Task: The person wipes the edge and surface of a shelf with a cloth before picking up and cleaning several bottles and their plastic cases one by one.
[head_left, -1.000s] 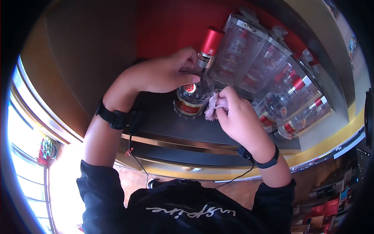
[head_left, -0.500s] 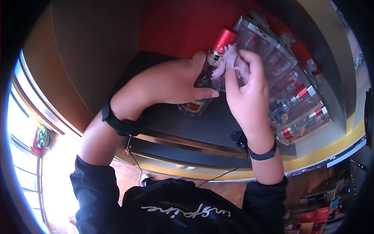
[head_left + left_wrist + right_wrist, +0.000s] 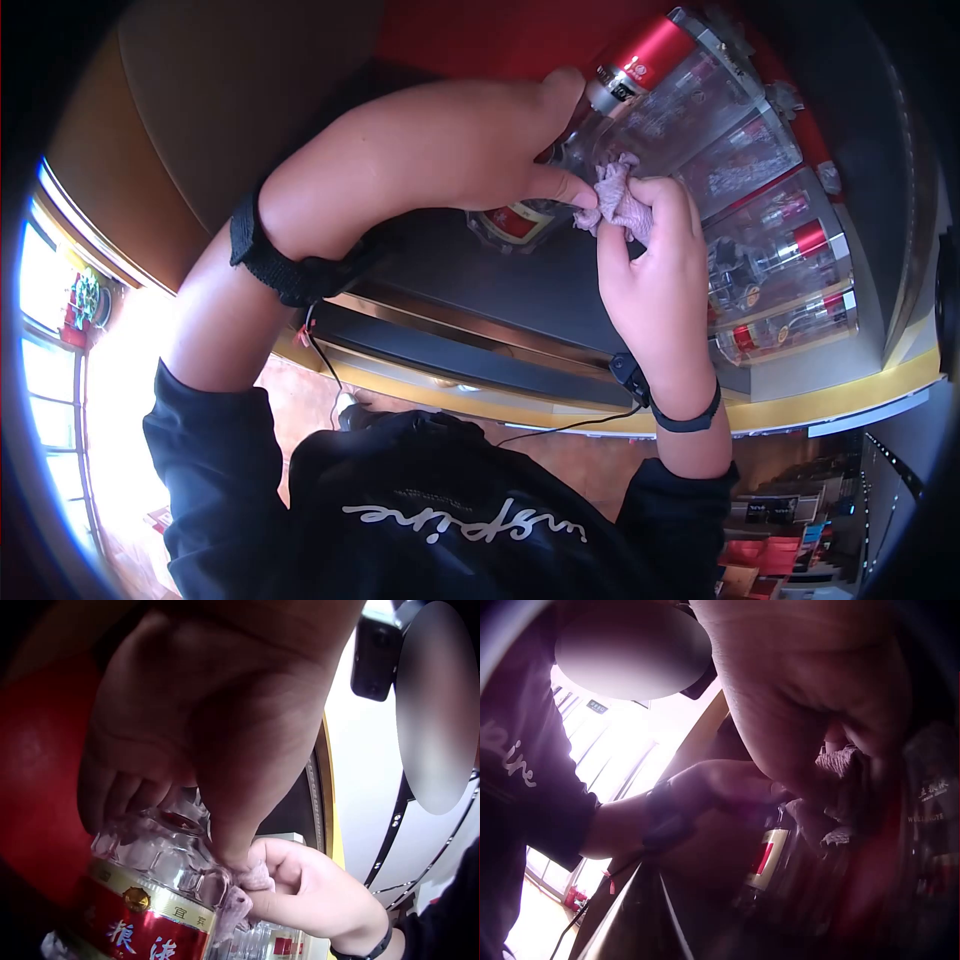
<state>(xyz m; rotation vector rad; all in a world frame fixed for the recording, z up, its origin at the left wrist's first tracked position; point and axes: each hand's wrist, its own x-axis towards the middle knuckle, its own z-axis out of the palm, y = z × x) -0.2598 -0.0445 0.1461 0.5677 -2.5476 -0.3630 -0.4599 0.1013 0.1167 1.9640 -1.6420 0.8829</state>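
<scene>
A clear glass bottle with a tall red cap and a red and gold label leans to the right over the dark shelf in the head view. My left hand holds it round the shoulder below the neck, covering much of the glass. Between thumb and fingers, my right hand pinches a crumpled pale purple cloth at the bottle's right side. The left wrist view shows the cloth right at the glass, beside the label. In the right wrist view the cloth bunches under my fingers.
Clear display boxes holding similar red-capped bottles stand in a row on the right. Behind the bottle is a red back panel; a brown side wall rises at left. The shelf's gold-trimmed front edge runs below my wrists.
The bottle has tilted further, its cap moving up and right. My right hand took the cloth from the lower side up to the neck, then back down to the shoulder.
</scene>
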